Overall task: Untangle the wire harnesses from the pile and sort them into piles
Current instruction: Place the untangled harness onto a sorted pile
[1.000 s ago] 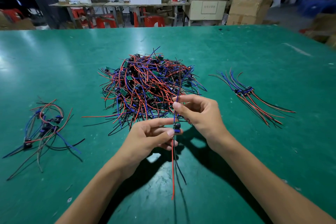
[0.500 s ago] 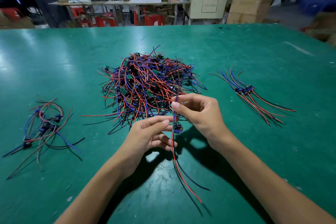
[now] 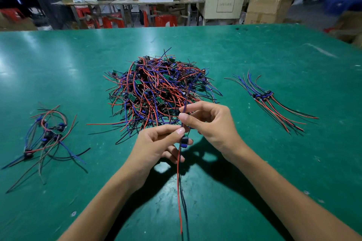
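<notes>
A big tangled pile of red, blue and black wire harnesses (image 3: 158,92) lies mid-table on the green mat. In front of it I hold one harness (image 3: 184,141) upright, with a small black and blue component at its middle. My left hand (image 3: 156,146) pinches it just above that component. My right hand (image 3: 209,121) pinches its blue wires higher up. Its red and black wires hang down toward me. A loose sorted pile (image 3: 45,137) lies at the left. A neat, aligned sorted pile (image 3: 270,100) lies at the right.
The green table (image 3: 254,55) stretches wide around the piles, with bare mat between them. Beyond its far edge stand workbenches, red stools, cardboard boxes (image 3: 268,8) and seated people.
The hanging red and black wire ends, swung out to the right half a second ago, now hang straight down again. Both hands keep their grip with little movement.
</notes>
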Demonstrator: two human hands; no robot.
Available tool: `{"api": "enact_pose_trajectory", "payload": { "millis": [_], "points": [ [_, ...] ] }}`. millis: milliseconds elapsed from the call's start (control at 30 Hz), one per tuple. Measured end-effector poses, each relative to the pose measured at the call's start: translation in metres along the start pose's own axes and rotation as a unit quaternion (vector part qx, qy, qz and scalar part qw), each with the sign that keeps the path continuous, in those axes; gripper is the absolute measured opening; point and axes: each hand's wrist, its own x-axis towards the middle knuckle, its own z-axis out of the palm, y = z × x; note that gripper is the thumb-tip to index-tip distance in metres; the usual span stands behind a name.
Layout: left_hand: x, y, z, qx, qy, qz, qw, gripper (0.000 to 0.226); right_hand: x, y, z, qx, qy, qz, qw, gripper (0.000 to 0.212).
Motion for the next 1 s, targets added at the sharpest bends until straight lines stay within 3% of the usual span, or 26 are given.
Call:
{"api": "enact_pose_trajectory", "payload": {
  "millis": [267,467,867,1000],
  "points": [
    [-0.001,0.001,0.002,0.031,0.049,0.035,0.998,0.018,0.001,0.005,0.002,-0.046,-0.018,0.02,0.999,0.009],
    [0.001,-0.001,0.0,0.037,0.082,0.039,0.995,0.011,-0.006,0.007,0.012,-0.118,-0.098,0.041,0.987,0.024],
    [-0.003,-0.005,0.01,0.098,-0.017,0.003,0.995,0.022,0.0,0.002,0.016,-0.022,0.11,0.115,0.987,0.03],
    [-0.003,-0.004,0.01,0.124,-0.038,0.004,0.992,0.02,0.006,-0.003,0.01,0.038,0.136,0.163,0.976,0.028]
  ]
}}
